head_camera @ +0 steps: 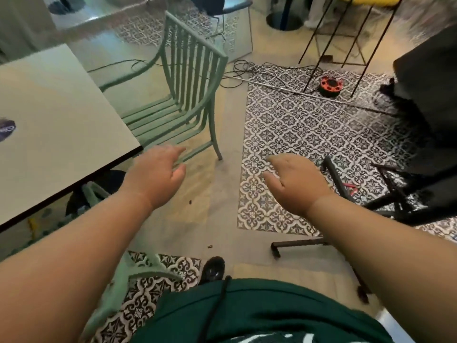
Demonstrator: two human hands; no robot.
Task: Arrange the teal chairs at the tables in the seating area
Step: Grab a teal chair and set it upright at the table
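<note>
A teal slatted chair point(190, 78) stands at the right side of the white table point(57, 120), its seat partly tucked under the table's corner. Part of a second teal chair point(123, 280) shows low at the left, under my left arm. My left hand point(158, 177) hovers with relaxed fingers just short of the first chair's seat edge, holding nothing. My right hand point(294, 184) floats open over the patterned floor tiles, apart from any chair.
Black cables and a red cable reel point(331, 86) lie on the patterned tiles beyond. Thin black stool legs point(346, 40) stand at the back right. A dark chair or stand frame point(395, 191) sits close at the right. A dark round object point(6, 129) lies on the table.
</note>
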